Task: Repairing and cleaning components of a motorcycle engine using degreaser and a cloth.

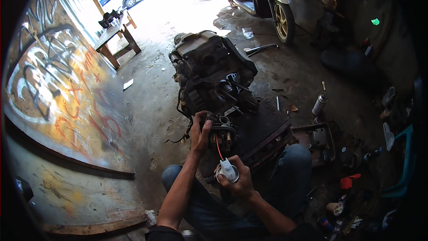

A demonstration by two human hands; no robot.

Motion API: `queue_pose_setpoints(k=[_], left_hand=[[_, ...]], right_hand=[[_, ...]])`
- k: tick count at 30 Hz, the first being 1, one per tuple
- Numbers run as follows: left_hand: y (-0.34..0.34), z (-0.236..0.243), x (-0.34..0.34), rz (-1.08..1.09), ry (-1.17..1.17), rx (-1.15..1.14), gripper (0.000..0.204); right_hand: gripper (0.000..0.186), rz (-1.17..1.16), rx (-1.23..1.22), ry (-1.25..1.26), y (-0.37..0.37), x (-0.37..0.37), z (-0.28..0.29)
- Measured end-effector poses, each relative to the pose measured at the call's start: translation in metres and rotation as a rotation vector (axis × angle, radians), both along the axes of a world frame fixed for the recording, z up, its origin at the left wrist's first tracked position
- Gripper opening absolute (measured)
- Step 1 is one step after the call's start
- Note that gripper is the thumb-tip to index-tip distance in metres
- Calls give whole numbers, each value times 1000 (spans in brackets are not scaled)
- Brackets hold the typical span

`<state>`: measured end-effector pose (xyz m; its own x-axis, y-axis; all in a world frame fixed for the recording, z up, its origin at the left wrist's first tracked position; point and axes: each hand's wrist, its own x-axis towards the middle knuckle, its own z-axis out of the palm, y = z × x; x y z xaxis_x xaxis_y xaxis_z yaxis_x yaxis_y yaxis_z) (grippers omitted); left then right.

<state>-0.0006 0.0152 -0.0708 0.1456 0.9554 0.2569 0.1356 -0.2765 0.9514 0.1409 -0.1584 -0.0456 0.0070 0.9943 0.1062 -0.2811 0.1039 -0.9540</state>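
Blue denim jeans (pixel 292 165) are framing our work, and between the knees our right hand (pixel 240 179) is gripping a cylindrical spray can with a white plastic nozzle (pixel 228 171). We are not making out its contents, since the hand and shadow are covering most of the body. Right of the knees, a dark rectangular metal pan with a raised rim (pixel 331 140) is sitting on the floor, dimness blurring its inside; farther down, a beige cup-shaped container (pixel 335 208) is lying amid clutter, its inside equally unclear. The lower edge is cutting off our dark sleeves (pixel 166 233). Our left hand (pixel 200 130) is holding a dark metal carburetor-like part (pixel 224 135), fingers wrapping its left side. That part is sitting ahead of the right fingers, which are curling around the can. A thin red-orange tube (pixel 219 147) is bridging the gap; we cannot tell whether its tip is entering the part.
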Motion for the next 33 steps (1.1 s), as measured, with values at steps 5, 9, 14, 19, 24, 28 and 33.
queue_pose_setpoints(k=[5, 9, 14, 19, 24, 28, 33], left_hand=[[-2, 2, 1, -12, 68, 37, 49], [2, -1, -1, 7, 59, 20, 47], [1, 3, 2, -20, 39, 11, 47], [4, 3, -4, -20, 45, 0, 48], [6, 7, 2, -22, 55, 2, 51], [5, 9, 1, -21, 85, -23, 53], [6, 3, -4, -25, 51, -38, 53]], right_hand=[[32, 6, 53, -73, -12, 4, -6], [31, 1, 51, -59, -9, 2, -2], [28, -10, 5, 2, 3, 1, -2], [32, 7, 42, -109, -20, 5, -6], [28, 30, -44, -42, -3, 0, -3], [27, 33, -27, -45, -5, -2, -5], [31, 6, 22, -116, -21, -2, -6]])
